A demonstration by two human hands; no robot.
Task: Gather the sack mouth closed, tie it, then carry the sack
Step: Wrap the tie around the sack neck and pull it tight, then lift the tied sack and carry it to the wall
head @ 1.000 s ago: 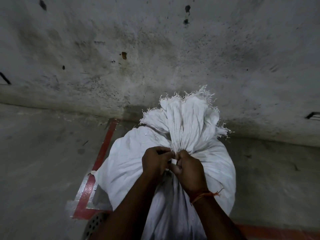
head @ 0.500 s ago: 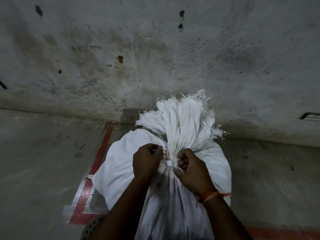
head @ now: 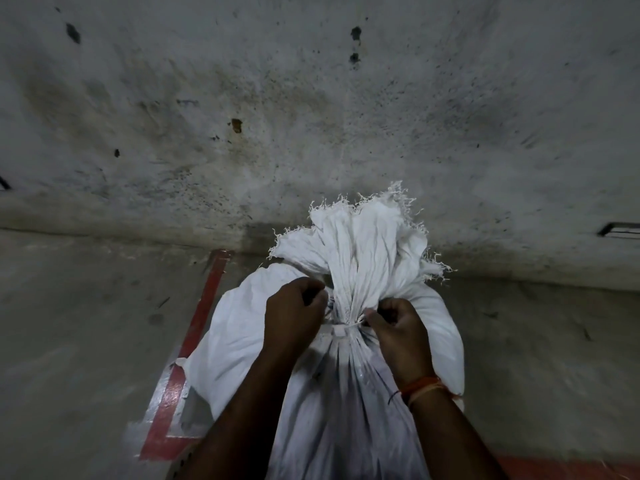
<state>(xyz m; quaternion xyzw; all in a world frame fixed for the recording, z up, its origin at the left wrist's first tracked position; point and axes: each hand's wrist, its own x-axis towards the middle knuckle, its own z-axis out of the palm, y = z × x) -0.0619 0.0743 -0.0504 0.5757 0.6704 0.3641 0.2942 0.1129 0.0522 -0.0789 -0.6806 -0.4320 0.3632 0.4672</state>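
Note:
A full white woven sack (head: 349,403) stands on the concrete floor in front of me. Its mouth (head: 360,251) is bunched into a frayed tuft above a narrow neck. A thin white tie (head: 341,329) circles the neck, with a small knot at the front. My left hand (head: 294,315) is fisted at the left of the neck, gripping one end of the tie. My right hand (head: 398,330) is fisted at the right, pinching the other end. An orange thread band sits on my right wrist.
A stained grey wall (head: 311,116) rises right behind the sack. Red painted lines (head: 194,337) mark the floor on the left and along the bottom right. A perforated metal object (head: 180,462) shows at the bottom edge, beside my left forearm.
My hands have moved apart from the middle of the neck to either side of it, drawing the tie tight. The knot now shows between them.

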